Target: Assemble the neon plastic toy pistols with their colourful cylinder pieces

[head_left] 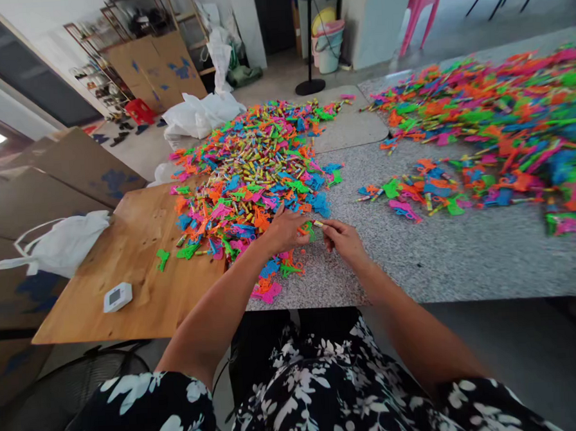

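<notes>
At the near edge of a big heap of colourful plastic toy guns and small yellow tubes (260, 156), my two hands meet over the grey stone tabletop. My left hand (286, 230) is closed, its fingers around a small green toy gun (310, 230), partly hidden by the hand. Pinched between the thumb and fingers of my right hand (342, 238) is a short pale-yellow tube (318, 223). One end of that tube points at the green toy gun; whether they touch is too small to tell. More toy guns (267, 290) lie below my left wrist.
Another large pile of toy guns with tubes (500, 121) spreads over the right side. On the wooden board (143, 216) at left are a white digital device (117, 297) and a lone green toy gun (163, 259). White plastic bags (203, 114) and cardboard boxes (63, 169) stand beyond.
</notes>
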Motion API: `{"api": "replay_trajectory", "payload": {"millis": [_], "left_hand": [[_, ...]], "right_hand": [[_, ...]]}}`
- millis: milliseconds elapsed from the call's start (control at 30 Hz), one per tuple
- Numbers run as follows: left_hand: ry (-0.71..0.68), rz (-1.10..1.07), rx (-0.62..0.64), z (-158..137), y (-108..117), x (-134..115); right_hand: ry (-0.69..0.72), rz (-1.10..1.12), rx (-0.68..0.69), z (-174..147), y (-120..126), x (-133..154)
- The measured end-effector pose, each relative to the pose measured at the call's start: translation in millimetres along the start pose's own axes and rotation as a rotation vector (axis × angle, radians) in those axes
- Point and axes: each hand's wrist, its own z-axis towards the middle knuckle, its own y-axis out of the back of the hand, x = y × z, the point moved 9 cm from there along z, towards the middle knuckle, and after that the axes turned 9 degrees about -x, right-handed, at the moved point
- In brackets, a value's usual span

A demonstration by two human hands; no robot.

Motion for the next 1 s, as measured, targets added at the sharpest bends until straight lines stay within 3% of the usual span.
{"api": "replay_trajectory", "payload": {"millis": [233,400,500,733,867,1000], "left_hand": [[-0.112,0.120,0.020,-2.1,-8.5,-5.6],[-0.142,0.111,0.006,-1.6,-4.0,-13.2],[-0.138,0.097,0.007,-2.7,-2.9,-16.7],[-0.087,0.030,0.017,-3.3,2.1,-21.6],[-0.073,0.021,0.032,1.1,10.0,-25.2],[-0.092,0.029,0.047,3.3,13.9,-32.2]], "right_hand": [[0.159,-0.249,-0.015,-7.0,7.2,16.1],[0.206,-0.284,-0.034,-10.7,9.8,21.3],[0.169,-0.264,-0.012,-11.1,9.5,19.3],[-0.100,0.019,0.070,-10.5,5.8,-2.3],[-0.038,0.115,-0.039,-8.0,15.4,2.8],[0.025,0.059,-0.072,-7.7,17.0,6.5]]}}
